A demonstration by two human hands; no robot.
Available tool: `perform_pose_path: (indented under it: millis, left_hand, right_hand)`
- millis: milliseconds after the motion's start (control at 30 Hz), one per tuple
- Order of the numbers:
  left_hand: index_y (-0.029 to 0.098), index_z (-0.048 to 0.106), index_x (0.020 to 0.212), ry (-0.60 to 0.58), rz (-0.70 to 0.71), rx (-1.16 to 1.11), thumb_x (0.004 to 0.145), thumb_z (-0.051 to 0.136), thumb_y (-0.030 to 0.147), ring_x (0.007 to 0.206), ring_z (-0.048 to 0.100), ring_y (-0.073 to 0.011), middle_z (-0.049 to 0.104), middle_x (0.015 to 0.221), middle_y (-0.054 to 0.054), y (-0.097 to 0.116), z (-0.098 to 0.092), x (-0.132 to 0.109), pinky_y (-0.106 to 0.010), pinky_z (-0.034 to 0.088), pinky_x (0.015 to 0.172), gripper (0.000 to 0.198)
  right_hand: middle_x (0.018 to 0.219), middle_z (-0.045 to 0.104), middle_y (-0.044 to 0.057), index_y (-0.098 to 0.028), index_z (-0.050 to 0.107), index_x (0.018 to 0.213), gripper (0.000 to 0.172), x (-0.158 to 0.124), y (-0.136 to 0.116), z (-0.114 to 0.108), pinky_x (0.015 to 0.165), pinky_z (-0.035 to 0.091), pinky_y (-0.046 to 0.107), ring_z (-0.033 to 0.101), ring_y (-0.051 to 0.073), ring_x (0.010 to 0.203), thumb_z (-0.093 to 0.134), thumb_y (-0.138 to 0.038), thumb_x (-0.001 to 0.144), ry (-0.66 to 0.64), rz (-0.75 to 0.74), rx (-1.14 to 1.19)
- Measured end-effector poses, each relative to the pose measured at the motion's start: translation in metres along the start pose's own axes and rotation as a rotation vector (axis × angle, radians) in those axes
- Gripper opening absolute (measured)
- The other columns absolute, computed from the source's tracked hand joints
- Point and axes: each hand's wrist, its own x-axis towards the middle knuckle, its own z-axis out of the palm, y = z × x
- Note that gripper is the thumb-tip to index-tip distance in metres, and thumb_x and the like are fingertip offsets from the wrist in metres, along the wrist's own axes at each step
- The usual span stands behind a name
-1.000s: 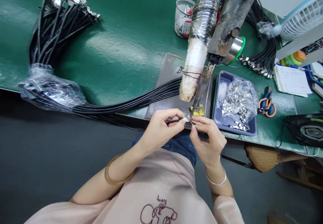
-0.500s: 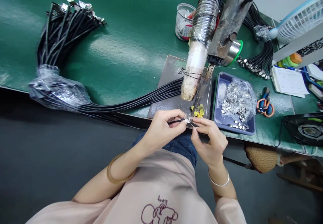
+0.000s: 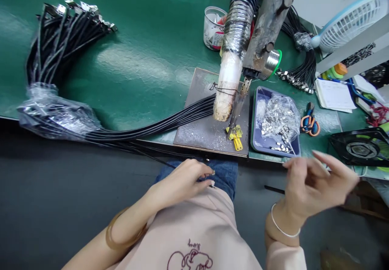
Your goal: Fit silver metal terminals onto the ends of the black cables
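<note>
My left hand (image 3: 191, 178) is over my lap, just off the front edge of the bench, with thumb and fingers closed on a thin black cable (image 3: 158, 158). Most of the cable's held end is hidden by the fingers; a small dark bit shows at the fingertips. My right hand (image 3: 319, 183) is raised off the bench edge, close to the front right corner of a blue tray (image 3: 257, 138). Motion smears it; thumb and forefinger look pinched, the other fingers stretched out. A thin pale line rises near its fingertips. Small metal connector shells (image 3: 281, 146) lie in the tray, some inside a plastic bag.
A wrapped cable bundle (image 3: 63, 116) runs onto a grey board (image 3: 194, 134). Above the board hang a soldering iron (image 3: 240, 99) and a white-tipped extraction hose (image 3: 226, 75). A solder spool (image 3: 272, 63), orange-handled pliers (image 3: 310, 125) and a black fan (image 3: 358, 150) stand right.
My hands, together at the board's front edge before, are apart. The left has dropped toward my lap with the cable; the right has swung right, beside the tray.
</note>
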Motion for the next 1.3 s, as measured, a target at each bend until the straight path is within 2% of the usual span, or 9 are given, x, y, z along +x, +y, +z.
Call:
perform_pose_path:
  millis: [100,200,300,400,500,633,800,1100,1300]
  left_hand:
    - [0.014,0.077,0.097,0.132,-0.070,-0.118,0.091,0.067,0.025,0.072,0.072,-0.0162,0.079,0.087,-0.007,-0.005,-0.007,-0.003,-0.024,0.058,0.069,0.016]
    - [0.015,0.074,0.088,0.466,0.025,-0.015,0.095,0.064,0.025,0.070,0.067,-0.0147,0.075,0.082,-0.005,-0.002,-0.025,0.009,-0.024,0.056,0.067,0.015]
    - [0.016,0.073,0.096,0.652,0.139,0.367,0.098,0.058,0.022,0.086,0.067,-0.0210,0.075,0.096,-0.009,0.002,-0.047,0.034,-0.035,0.055,0.084,0.017]
    - [0.012,0.073,0.102,0.568,0.135,0.761,0.096,0.053,0.016,0.095,0.062,-0.0306,0.070,0.100,-0.015,0.001,-0.060,0.060,-0.044,0.053,0.084,0.021]
    - [0.012,0.073,0.094,0.483,0.104,0.898,0.094,0.048,0.012,0.086,0.060,-0.0306,0.066,0.088,-0.014,-0.002,-0.061,0.071,-0.042,0.051,0.077,0.024]
    - [0.015,0.072,0.087,0.459,0.186,0.854,0.095,0.048,0.012,0.080,0.058,-0.0274,0.063,0.084,-0.011,-0.007,-0.053,0.061,-0.041,0.051,0.075,0.026]
    - [0.016,0.072,0.091,0.507,0.232,0.798,0.100,0.045,0.014,0.081,0.057,-0.0244,0.065,0.087,-0.010,-0.013,-0.050,0.047,-0.038,0.051,0.078,0.029]
    - [0.018,0.069,0.101,0.639,0.226,0.795,0.100,0.044,0.013,0.088,0.059,-0.0254,0.066,0.094,-0.011,-0.018,-0.051,0.053,-0.038,0.051,0.081,0.025]
    - [0.017,0.069,0.093,0.478,0.292,0.835,0.100,0.050,0.022,0.083,0.058,-0.0238,0.066,0.092,-0.010,-0.017,-0.051,0.052,-0.037,0.051,0.077,0.021]
  right_hand:
    - [0.077,0.070,0.002,-0.023,0.064,0.099,0.014,0.017,0.026,-0.004,0.068,0.054,0.032,0.072,0.019,0.069,0.064,-0.035,0.094,-0.396,0.128,-0.288]
    - [0.077,0.069,0.002,-0.022,0.061,0.087,0.015,0.033,0.063,0.001,0.071,0.049,0.031,0.068,0.018,0.069,0.064,-0.036,0.093,-0.511,0.065,-0.459]
    - [0.084,0.069,0.003,-0.022,0.058,0.079,0.013,0.046,0.092,0.012,0.069,0.044,0.031,0.062,0.016,0.066,0.062,-0.030,0.090,-0.575,0.002,-0.493]
    - [0.081,0.067,0.002,-0.022,0.056,0.075,0.011,0.053,0.103,0.020,0.069,0.041,0.031,0.059,0.017,0.066,0.061,-0.025,0.085,-0.643,-0.016,-0.503]
    - [0.077,0.066,0.001,-0.023,0.055,0.074,0.009,0.056,0.101,0.021,0.068,0.038,0.031,0.060,0.019,0.069,0.060,-0.022,0.082,-0.692,-0.032,-0.522]
    - [0.075,0.066,0.000,-0.023,0.055,0.075,0.008,0.054,0.094,0.016,0.066,0.036,0.030,0.060,0.018,0.069,0.060,-0.021,0.080,-0.719,-0.047,-0.547]
    - [0.078,0.065,0.000,-0.023,0.054,0.077,0.008,0.053,0.089,0.015,0.068,0.038,0.028,0.060,0.017,0.071,0.059,-0.020,0.081,-0.769,-0.052,-0.486]
    - [0.077,0.064,0.001,-0.023,0.054,0.078,0.004,0.057,0.088,0.019,0.070,0.039,0.029,0.060,0.018,0.072,0.057,-0.020,0.080,-0.811,-0.010,-0.382]
    - [0.078,0.063,0.001,-0.023,0.053,0.079,0.005,0.057,0.091,0.024,0.068,0.037,0.029,0.060,0.017,0.072,0.057,-0.020,0.081,-0.823,-0.044,-0.422]
